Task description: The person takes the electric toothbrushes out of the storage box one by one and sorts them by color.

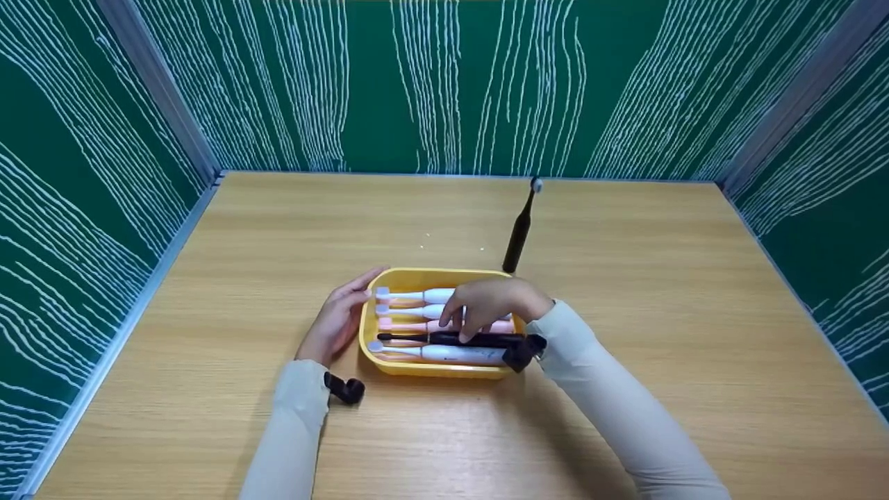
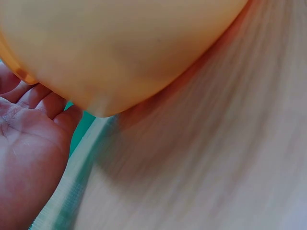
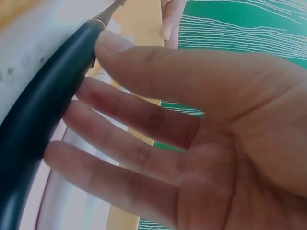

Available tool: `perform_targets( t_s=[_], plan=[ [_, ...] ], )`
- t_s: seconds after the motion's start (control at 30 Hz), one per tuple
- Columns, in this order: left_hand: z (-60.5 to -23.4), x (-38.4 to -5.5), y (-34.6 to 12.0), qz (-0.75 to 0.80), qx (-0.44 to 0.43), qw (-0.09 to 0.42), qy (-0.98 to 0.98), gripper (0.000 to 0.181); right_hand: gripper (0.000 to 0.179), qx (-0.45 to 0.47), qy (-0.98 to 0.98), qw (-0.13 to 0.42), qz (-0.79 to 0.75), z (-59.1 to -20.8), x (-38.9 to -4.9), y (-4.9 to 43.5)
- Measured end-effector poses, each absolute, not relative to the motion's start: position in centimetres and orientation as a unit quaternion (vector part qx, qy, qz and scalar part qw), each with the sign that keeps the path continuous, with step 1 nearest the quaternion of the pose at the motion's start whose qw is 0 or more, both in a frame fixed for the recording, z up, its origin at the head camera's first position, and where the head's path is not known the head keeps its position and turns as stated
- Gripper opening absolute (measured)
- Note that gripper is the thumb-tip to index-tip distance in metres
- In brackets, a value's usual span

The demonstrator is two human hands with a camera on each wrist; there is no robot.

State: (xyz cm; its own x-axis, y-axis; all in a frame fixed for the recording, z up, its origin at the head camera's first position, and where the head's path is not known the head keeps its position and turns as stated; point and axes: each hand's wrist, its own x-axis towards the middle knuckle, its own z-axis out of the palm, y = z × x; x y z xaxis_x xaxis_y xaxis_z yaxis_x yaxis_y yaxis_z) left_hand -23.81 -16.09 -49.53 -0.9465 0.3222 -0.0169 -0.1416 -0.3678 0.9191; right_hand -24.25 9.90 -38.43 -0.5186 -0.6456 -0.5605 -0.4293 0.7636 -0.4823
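A yellow plastic box [image 1: 437,371] holds several electric toothbrushes laid side by side, their heads to the left. White toothbrushes [image 1: 410,296] lie along its far side, then a pink toothbrush [image 1: 405,326], a black toothbrush [image 1: 441,338], and a white toothbrush [image 1: 458,354] at the near side. My right hand [image 1: 486,302] reaches in from above and pinches the black toothbrush's handle [image 3: 53,81] between thumb and fingers. At the box's left end, my left hand [image 1: 340,316] rests against the outer wall, its fingertips [image 2: 69,117] partly hidden behind it.
Another black electric toothbrush [image 1: 517,239] stands upright on the wooden table [image 1: 312,229], just behind the box's right corner. Small white specks lie beyond the box. Green panels with white wavy lines [image 1: 430,90] enclose the table at the back and sides.
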Motion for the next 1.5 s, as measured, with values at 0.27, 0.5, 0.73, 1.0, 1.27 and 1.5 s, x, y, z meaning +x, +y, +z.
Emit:
perform_targets(
  t_s=[0.27, 0.5, 0.73, 1.0, 1.27, 1.5],
  plan=[
    [-49.6, -23.8, -16.0, 0.826, 0.080, 0.137, 0.540, 0.052, 0.038, -0.360, 0.861, 0.348, -0.090, -38.6, -24.3, 9.4],
    [-49.6, -23.8, -15.9, 0.831, 0.078, 0.134, 0.535, 0.052, 0.036, -0.355, 0.867, 0.341, -0.076, -39.1, -24.2, 9.3],
    [-49.5, -23.8, -16.0, 0.830, 0.075, 0.138, 0.536, 0.051, 0.031, -0.381, 0.860, 0.330, -0.077, -39.6, -24.4, 9.4],
    [-49.5, -23.8, -16.0, 0.829, 0.069, 0.138, 0.538, 0.051, 0.030, -0.375, 0.866, 0.323, -0.074, -39.7, -24.3, 9.4],
    [-49.5, -23.8, -16.1, 0.828, 0.079, 0.141, 0.536, 0.052, 0.030, -0.395, 0.860, 0.315, -0.069, -39.7, -24.3, 9.5],
    [-49.5, -23.8, -16.2, 0.824, 0.078, 0.150, 0.541, 0.052, 0.029, -0.409, 0.854, 0.313, -0.072, -39.7, -24.3, 9.7]
  ],
)
